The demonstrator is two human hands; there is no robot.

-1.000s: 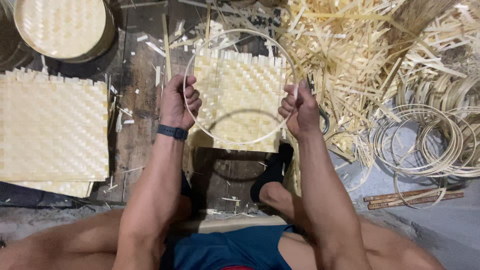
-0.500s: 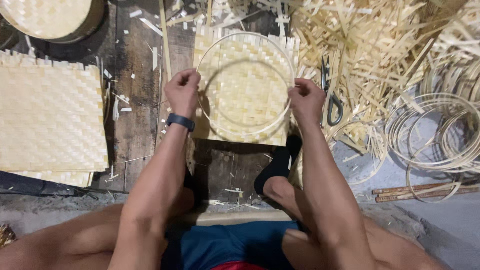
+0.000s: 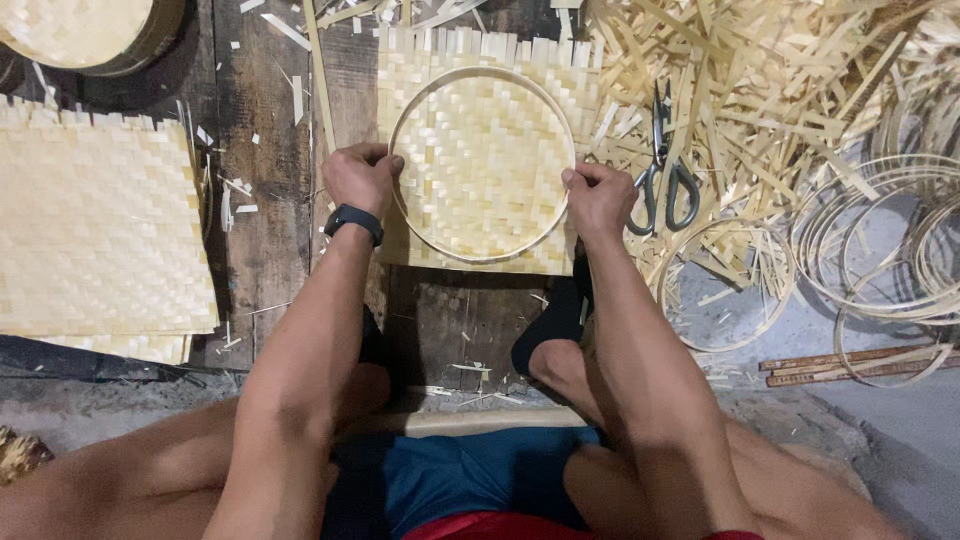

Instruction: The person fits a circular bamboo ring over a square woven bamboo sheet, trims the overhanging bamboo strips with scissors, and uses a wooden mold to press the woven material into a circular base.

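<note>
- The thin round hoop (image 3: 420,110) lies flat on the small woven mat (image 3: 480,160), right in the middle of the dark wood floor (image 3: 270,230).
- The mat is square, with loose strip ends along its top, so I think the cutting and shaping is not done yet.
- The left hand (image 3: 362,178) curls shut on the hoop's left side, pressing it down.
- The right hand (image 3: 598,198) pinches the hoop's right side.
- The scissors (image 3: 660,170) lie untouched just beside the right hand.
</note>
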